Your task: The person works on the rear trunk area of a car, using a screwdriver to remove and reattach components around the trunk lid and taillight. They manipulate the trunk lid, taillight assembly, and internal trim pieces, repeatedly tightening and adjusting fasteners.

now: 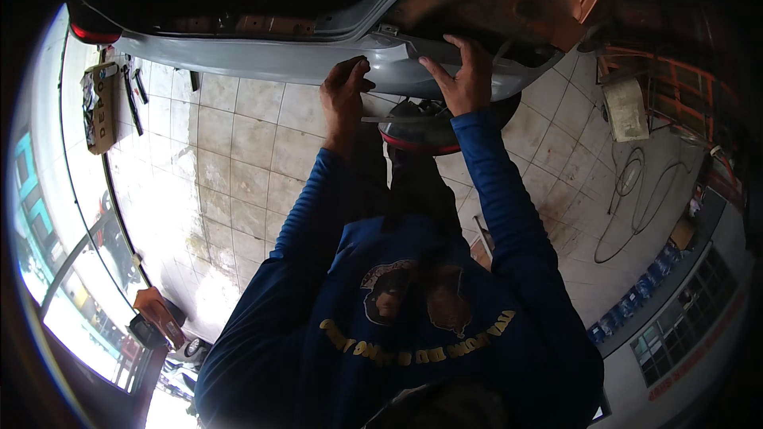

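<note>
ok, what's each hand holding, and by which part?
Both grip the grey car bumper by its lower edge. Left hand curls its fingers over the edge; right hand is spread on the panel beside it. No tool visible.

Both hands, left hand [343, 87] beside right hand [463, 75], rest on the car bumper [262, 63] above the tiled floor [238, 166].
</note>
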A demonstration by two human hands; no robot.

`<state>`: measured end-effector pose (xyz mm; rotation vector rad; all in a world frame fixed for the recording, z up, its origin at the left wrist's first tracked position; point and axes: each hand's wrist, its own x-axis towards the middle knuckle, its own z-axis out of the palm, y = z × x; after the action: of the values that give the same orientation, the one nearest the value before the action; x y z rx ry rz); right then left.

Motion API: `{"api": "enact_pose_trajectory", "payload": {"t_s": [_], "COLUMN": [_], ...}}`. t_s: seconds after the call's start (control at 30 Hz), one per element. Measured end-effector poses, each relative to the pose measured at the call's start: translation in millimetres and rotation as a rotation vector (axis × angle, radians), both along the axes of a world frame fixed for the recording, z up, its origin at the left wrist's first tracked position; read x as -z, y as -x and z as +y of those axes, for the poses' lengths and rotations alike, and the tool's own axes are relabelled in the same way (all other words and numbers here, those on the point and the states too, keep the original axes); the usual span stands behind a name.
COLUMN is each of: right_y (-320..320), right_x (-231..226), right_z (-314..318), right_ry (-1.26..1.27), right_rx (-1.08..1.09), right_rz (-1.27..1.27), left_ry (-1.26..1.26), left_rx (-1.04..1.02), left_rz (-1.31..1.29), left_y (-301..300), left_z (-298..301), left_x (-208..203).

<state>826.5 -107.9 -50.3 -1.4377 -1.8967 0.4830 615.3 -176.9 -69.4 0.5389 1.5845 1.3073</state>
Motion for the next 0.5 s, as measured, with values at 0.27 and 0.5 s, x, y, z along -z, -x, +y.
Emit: {"api": "enact_pose_trajectory", "payload": {"t_s": [0.27, 0.5], "right_y": [17.3, 32.5], "right_x": [60.4, 61.1], "right_z": [42.6, 48.5], "right_ry": [0.412, 0.305], "right_rx": [-0.1, -0.097], "right_rz": [-0.353, -0.551], "left_ry": [0.013, -0.033], "left_rx": [-0.031, -0.123], "left_rz": [0.025, 0.082], "left_y": [-37.4, -34.4], "left_z": [-1.9, 10.3], "left_x": [24.5, 27.6]}}
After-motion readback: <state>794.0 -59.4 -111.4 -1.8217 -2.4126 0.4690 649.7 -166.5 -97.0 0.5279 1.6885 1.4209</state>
